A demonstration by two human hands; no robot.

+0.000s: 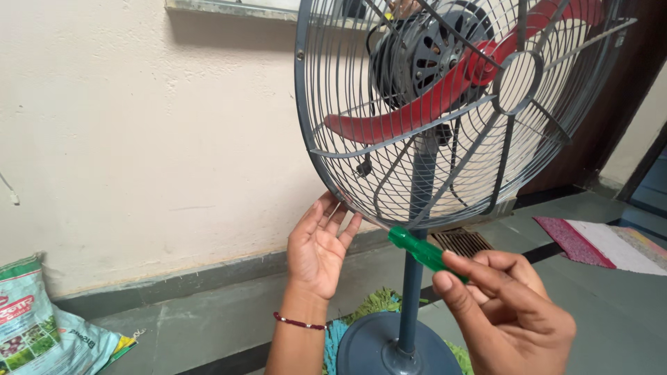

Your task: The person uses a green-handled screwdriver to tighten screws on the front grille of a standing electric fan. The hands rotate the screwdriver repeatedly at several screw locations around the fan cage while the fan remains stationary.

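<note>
Here, a grey pedestal fan with a round wire guard (333, 149) and red blades (417, 104) is seen standing on the floor on a round dark grey base (368, 344), close to a cream plastered wall (139, 139). The left hand (318, 246) is held open, palm up, its fingers spread and their tips touching the lower left rim of the wire guard. A screwdriver with a translucent green handle (420, 250) is pinched in the right hand (511, 312) between thumb and fingers, its front end directed at the bottom rim of the guard, just beside the left fingertips and in front of the grey upright pole (411, 305). A thin dark red bracelet (300, 322) is worn on the left wrist. A printed green and white sack (42, 326) lies at the lower left on the floor against the wall, and a pink and white mat (597, 243) is spread on the floor at the right.
</note>
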